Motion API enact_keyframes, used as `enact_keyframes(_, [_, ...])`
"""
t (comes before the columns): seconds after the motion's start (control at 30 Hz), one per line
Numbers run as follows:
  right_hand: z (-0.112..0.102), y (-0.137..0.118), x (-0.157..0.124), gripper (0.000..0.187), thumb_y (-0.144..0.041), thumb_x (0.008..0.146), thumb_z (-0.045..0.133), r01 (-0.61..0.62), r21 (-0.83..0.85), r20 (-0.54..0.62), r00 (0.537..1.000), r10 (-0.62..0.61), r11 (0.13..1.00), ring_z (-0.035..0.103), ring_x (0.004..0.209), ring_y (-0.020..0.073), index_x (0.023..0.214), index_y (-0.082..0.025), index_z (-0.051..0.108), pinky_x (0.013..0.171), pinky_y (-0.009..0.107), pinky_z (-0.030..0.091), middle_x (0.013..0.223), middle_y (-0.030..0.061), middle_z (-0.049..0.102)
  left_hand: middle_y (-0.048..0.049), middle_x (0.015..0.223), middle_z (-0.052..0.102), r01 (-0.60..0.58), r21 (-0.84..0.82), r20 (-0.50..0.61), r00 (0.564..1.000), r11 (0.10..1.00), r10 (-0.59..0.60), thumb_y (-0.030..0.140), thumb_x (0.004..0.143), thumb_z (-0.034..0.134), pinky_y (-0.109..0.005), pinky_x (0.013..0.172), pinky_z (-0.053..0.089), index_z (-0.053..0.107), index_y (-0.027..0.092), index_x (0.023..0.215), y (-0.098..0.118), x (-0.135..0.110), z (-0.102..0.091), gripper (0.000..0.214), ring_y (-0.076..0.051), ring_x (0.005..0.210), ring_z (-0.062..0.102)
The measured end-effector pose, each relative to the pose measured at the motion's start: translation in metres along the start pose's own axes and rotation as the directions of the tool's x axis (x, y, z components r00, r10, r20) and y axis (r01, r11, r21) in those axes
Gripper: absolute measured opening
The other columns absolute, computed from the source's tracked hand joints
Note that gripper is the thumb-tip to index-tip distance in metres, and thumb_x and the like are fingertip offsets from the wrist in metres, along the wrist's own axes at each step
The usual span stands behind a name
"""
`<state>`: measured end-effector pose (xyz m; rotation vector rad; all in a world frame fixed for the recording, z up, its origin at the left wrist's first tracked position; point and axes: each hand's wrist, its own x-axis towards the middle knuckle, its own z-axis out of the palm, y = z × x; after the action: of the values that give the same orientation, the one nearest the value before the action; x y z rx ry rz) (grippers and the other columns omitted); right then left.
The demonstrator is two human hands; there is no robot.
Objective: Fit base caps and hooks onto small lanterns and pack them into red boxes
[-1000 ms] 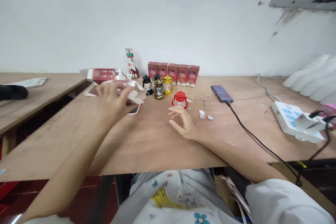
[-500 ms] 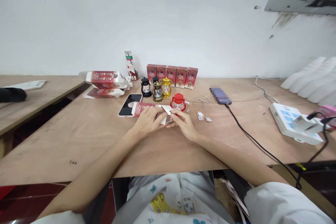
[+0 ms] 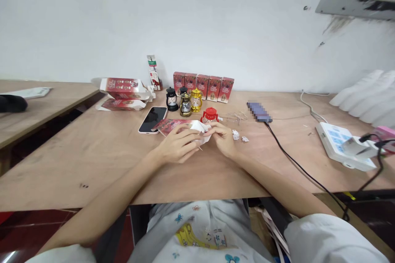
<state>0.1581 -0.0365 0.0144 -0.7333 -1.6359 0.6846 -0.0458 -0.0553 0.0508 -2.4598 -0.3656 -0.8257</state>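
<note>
Both my hands meet at the middle of the wooden table (image 3: pixel 92 152) on a flat red and white carton (image 3: pixel 177 125). My left hand (image 3: pixel 177 146) grips its near side with bent fingers. My right hand (image 3: pixel 224 137) pinches the carton's white flap at the right end. A small red lantern (image 3: pixel 210 115) stands just behind my right hand. A black lantern (image 3: pixel 171 99), a dark one (image 3: pixel 185 104) and a gold one (image 3: pixel 196 100) stand further back. A phone (image 3: pixel 152 119) lies face up to the left of the carton.
Several red boxes (image 3: pixel 203 86) line the wall. Flat cartons (image 3: pixel 123 90) are piled at the back left. A blurred device (image 3: pixel 259 111) with a black cable (image 3: pixel 296 160), small white parts (image 3: pixel 240 136) and a white power strip (image 3: pixel 342 144) lie to the right.
My left hand brought a flat carton from the pile at the left to the table's middle. My right hand came onto it, and both hands now work its white flap.
</note>
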Motion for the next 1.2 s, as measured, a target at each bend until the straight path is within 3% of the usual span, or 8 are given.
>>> enact_keyframes(0.17, [-0.004,-0.009,-0.003,0.026,-0.019,0.086,0.047,0.054,-0.022,0.142,0.989,-0.05,0.998,0.059,0.104,0.0193,0.076,-0.023,0.071,0.091,0.038,0.046,0.108,0.005,0.063,0.0021,0.091,0.073,-0.02,0.047,-0.035,0.999,0.999,0.022,0.014,0.087,0.051,-0.033,0.092,0.036,0.059,0.022,0.087,0.0,0.001,0.004,0.011,-0.012,0.093,0.064])
enact_keyframes(0.3, [0.0,-0.016,-0.005,0.013,-0.03,0.085,0.057,0.082,-0.034,0.146,0.986,-0.076,0.996,0.054,0.113,0.0225,0.081,-0.021,0.066,0.098,0.041,0.044,0.117,0.009,0.052,0.001,0.095,0.072,-0.007,0.094,-0.096,0.995,0.996,0.016,0.013,0.085,0.054,-0.029,0.087,0.038,0.06,0.024,0.097,0.0,0.0,0.006,0.017,-0.012,0.091,0.064])
enact_keyframes(0.4, [0.004,-0.016,-0.005,0.009,-0.028,0.084,0.058,0.113,-0.081,0.116,0.988,-0.103,0.99,0.053,0.114,0.0228,0.089,-0.023,0.064,0.097,0.042,0.045,0.117,0.0091,0.051,-0.0071,0.113,0.067,0.115,0.125,-0.124,0.987,0.985,-0.1,0.022,0.081,0.061,-0.036,0.091,0.038,0.054,0.025,0.116,-0.001,-0.002,0.007,0.035,-0.021,0.105,0.059])
enact_keyframes(0.53, [0.005,-0.015,-0.006,0.016,-0.025,0.086,0.055,0.153,-0.117,0.102,0.985,-0.141,0.981,0.053,0.115,0.0225,0.1,-0.025,0.063,0.098,0.044,0.044,0.12,0.0088,0.053,-0.0156,0.126,0.057,0.265,0.054,-0.052,0.963,0.963,-0.263,0.038,0.079,0.061,-0.047,0.096,0.036,0.046,0.022,0.128,-0.007,-0.004,0.008,0.054,-0.03,0.117,0.051])
enact_keyframes(0.63, [0.005,-0.014,-0.008,0.012,-0.025,0.085,0.057,0.125,-0.052,0.068,0.99,-0.122,0.991,0.053,0.114,0.0223,0.095,-0.025,0.063,0.097,0.043,0.044,0.119,0.0082,0.053,-0.0145,0.113,0.062,0.264,0.012,-0.052,0.963,0.964,-0.263,0.037,0.077,0.062,-0.043,0.088,0.042,0.047,0.019,0.124,-0.01,-0.006,0.009,0.052,-0.027,0.103,0.058])
enact_keyframes(0.83, [0.009,-0.013,-0.007,0.014,-0.032,0.081,0.064,-0.004,0.255,0.003,1.0,0.004,0.967,0.057,0.107,0.0194,0.089,-0.024,0.057,0.093,0.039,0.046,0.109,0.0055,0.058,-0.012,0.105,0.064,0.26,-0.021,-0.192,0.947,0.965,-0.259,0.032,0.074,0.067,-0.038,0.081,0.045,0.053,0.021,0.113,-0.009,-0.004,0.008,0.043,-0.024,0.096,0.061])
enact_keyframes(1.03, [0.005,-0.013,-0.008,0.023,-0.045,0.088,0.053,-0.119,0.306,0.121,0.989,0.085,0.945,0.059,0.097,0.0186,0.095,-0.025,0.061,0.076,0.034,0.053,0.108,0.0041,0.06,-0.0123,0.105,0.065,0.261,-0.028,-0.239,0.936,0.965,-0.26,0.031,0.07,0.07,-0.04,0.081,0.046,0.056,0.021,0.104,-0.011,-0.007,0.008,0.038,-0.024,0.096,0.062])
enact_keyframes(1.2, [0.007,-0.017,-0.01,0.02,-0.038,0.083,0.063,-0.039,0.254,0.216,0.976,-0.017,0.966,0.055,0.111,0.0184,0.1,-0.027,0.062,0.087,0.034,0.053,0.118,0.0053,0.054,-0.008,0.105,0.067,0.266,-0.054,-0.229,0.935,0.962,-0.271,0.031,0.071,0.068,-0.038,0.082,0.045,0.056,0.024,0.106,-0.01,-0.01,0.011,0.037,-0.022,0.095,0.063])
